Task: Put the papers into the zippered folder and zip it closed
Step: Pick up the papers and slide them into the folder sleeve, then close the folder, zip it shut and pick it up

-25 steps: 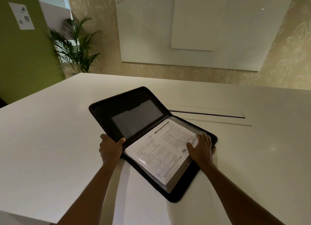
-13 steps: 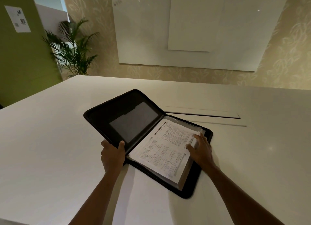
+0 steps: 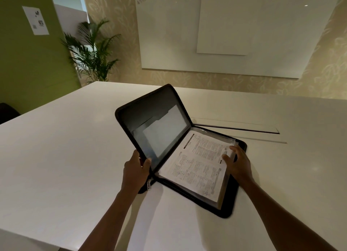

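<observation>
A black zippered folder (image 3: 228,203) lies open on the white table (image 3: 56,157). Its left cover (image 3: 155,108) is tilted up off the table, with a clear inner pocket showing. My left hand (image 3: 134,171) grips the near edge of that cover, thumb inside. Printed papers (image 3: 199,164) in clear sleeves lie on the right half. My right hand (image 3: 237,161) rests on the papers' right edge, fingers spread and pressing down. A metal zipper pull (image 3: 148,184) hangs by my left wrist.
A long flush cable hatch (image 3: 262,130) runs across the table behind the folder. A whiteboard (image 3: 169,35) hangs on the far wall. A potted palm (image 3: 92,53) stands beyond the table's far left corner, next to a green wall.
My left hand has lifted the left cover from flat on the table to a steep tilt. My right hand stays on the papers' right edge.
</observation>
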The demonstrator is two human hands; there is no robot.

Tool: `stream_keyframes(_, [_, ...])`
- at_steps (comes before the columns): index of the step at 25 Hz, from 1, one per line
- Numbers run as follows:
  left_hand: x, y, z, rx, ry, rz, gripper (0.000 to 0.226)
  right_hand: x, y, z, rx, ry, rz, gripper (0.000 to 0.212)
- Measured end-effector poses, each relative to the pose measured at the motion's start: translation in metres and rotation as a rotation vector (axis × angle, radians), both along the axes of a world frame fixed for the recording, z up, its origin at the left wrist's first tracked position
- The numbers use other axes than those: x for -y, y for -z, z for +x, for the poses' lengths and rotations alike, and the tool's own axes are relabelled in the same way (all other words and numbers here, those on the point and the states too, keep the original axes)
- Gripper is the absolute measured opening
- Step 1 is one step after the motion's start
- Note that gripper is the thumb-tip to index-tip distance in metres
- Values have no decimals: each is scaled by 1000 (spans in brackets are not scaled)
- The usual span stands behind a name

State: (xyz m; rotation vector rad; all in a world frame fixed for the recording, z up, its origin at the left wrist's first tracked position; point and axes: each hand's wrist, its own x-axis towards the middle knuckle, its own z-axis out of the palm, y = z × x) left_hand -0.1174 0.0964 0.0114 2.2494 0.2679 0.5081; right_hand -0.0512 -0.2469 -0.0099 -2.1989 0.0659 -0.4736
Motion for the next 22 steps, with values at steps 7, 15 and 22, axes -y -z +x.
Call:
stream_keyframes(7, [17, -4, -1, 25, 148, 174, 37, 13, 4, 0, 1, -2, 26, 42])
stream_keyframes(15, [47, -12, -13, 62, 242, 364, 40, 25, 7, 3, -104, -18, -7, 46])
stream_keyframes(22, [82, -12, -19, 76, 378, 510, 44, 43, 5, -6, -177, -36, 17, 48])
